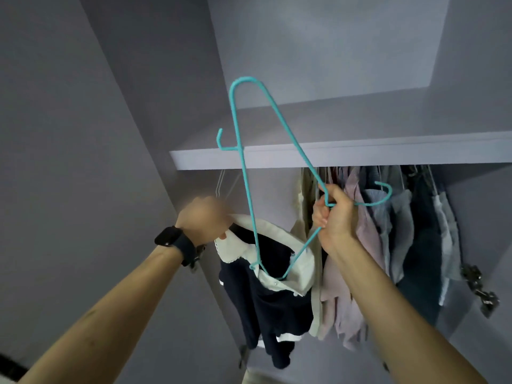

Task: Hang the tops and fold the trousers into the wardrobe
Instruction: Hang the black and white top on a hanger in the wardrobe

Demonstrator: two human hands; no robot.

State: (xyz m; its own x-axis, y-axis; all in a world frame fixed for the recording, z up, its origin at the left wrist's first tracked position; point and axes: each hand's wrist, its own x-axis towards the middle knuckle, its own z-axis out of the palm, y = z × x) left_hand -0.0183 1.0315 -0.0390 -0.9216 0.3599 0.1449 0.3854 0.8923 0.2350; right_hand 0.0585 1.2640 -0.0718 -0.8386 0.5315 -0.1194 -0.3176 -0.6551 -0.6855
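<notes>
Two hands at a wardrobe (388, 153) — left hand (205, 217) grips the cream collar of one navy top (266, 295), right hand (336, 214) clenches round one teal hanger (243, 162) poking into that collar.

Motion-blurred: left hand (206, 217). Lower end of hanger (243, 167) hidden inside navy top (266, 295). Upper ends of hung clothes (388, 217) behind shelf (332, 155).

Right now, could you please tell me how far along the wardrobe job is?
Done: several garments hang under the shelf. In hand: the right grip holds a teal hanger, one end inside the navy top, whose white collar the left grip holds. Left: seating and hanging that top; no trousers are in view.
</notes>
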